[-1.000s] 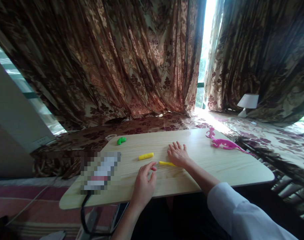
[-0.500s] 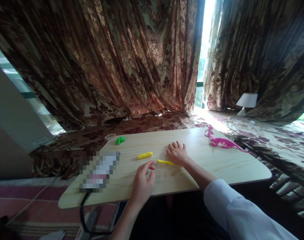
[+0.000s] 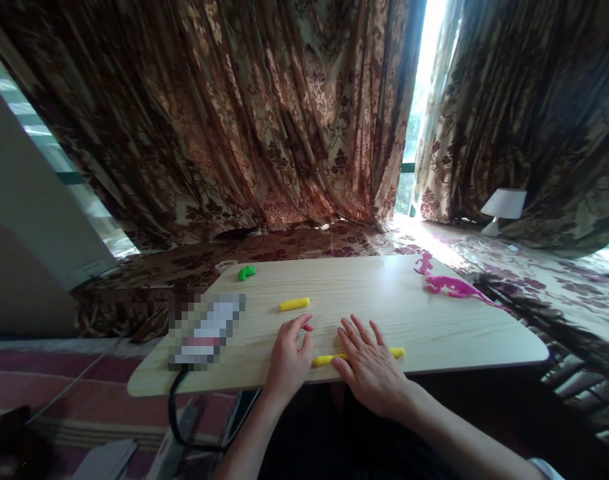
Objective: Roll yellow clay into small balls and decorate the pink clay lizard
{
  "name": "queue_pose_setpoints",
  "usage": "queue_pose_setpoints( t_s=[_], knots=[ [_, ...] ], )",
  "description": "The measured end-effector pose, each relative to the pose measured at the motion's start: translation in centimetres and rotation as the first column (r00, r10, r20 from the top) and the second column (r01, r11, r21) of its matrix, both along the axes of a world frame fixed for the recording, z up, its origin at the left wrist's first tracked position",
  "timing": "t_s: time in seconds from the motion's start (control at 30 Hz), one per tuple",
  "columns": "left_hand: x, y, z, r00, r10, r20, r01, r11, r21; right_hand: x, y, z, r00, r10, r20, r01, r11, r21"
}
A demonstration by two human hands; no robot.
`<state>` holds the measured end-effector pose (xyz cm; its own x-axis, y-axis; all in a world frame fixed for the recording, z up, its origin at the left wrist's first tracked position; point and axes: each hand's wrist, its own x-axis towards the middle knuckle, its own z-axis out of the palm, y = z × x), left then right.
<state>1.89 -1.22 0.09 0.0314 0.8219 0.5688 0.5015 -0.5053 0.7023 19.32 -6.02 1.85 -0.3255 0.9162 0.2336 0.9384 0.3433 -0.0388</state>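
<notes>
My right hand [image 3: 368, 367] lies flat with fingers spread over a long yellow roll of what looks like modelling clay [image 3: 394, 352]. The roll's two ends show on either side of the hand, and its middle is hidden under the palm. At the roll's left end, my left hand [image 3: 290, 353] hovers by the table's front edge, fingers curved and thumb apart, with nothing in it. A shorter, thicker yellow clay roll [image 3: 295, 305] rests farther back, beyond my left hand.
On the wooden table [image 3: 464, 333], a green clay lump [image 3: 247, 273] lies at the back left. Pink figures with a long tail [image 3: 451, 287] lie at the back right. A pixelated object [image 3: 207, 332] with a black cable [image 3: 171, 413] sits left. A white lamp [image 3: 504, 203] stands beyond.
My right hand has drawn back toward the table's front edge, rolling the long yellow clay roll nearer. My left hand stays about where it was. The view has shifted slightly.
</notes>
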Motion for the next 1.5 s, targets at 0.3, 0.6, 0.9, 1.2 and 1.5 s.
queue_pose_setpoints(
  t_s=[0.3,0.6,0.9,1.2,1.5],
  knots=[
    [-0.1,0.2,0.0,1.0,0.013,-0.021,-0.013,1.0,0.014,1.0,12.5,1.6,0.963,-0.268,-0.025,0.266,0.962,-0.067],
    [-0.2,0.0,0.0,1.0,0.024,0.003,-0.024,1.0,0.014,-0.2,3.5,0.0,0.987,-0.161,0.02,0.162,0.987,-0.021],
    [-0.1,0.1,-0.1,0.997,0.039,-0.071,-0.036,0.998,0.046,0.6,8.9,0.9,0.968,-0.239,-0.081,0.234,0.97,-0.064],
    [0.8,2.4,1.2,0.962,-0.022,-0.272,0.06,0.989,0.132,7.4,10.8,3.7,0.971,-0.146,-0.191,0.132,0.988,-0.086],
    [4.1,4.5,3.6,0.856,-0.138,-0.498,0.222,0.969,0.112,11.9,5.2,1.0,0.956,-0.01,-0.294,0.021,0.999,0.037]
  ],
)
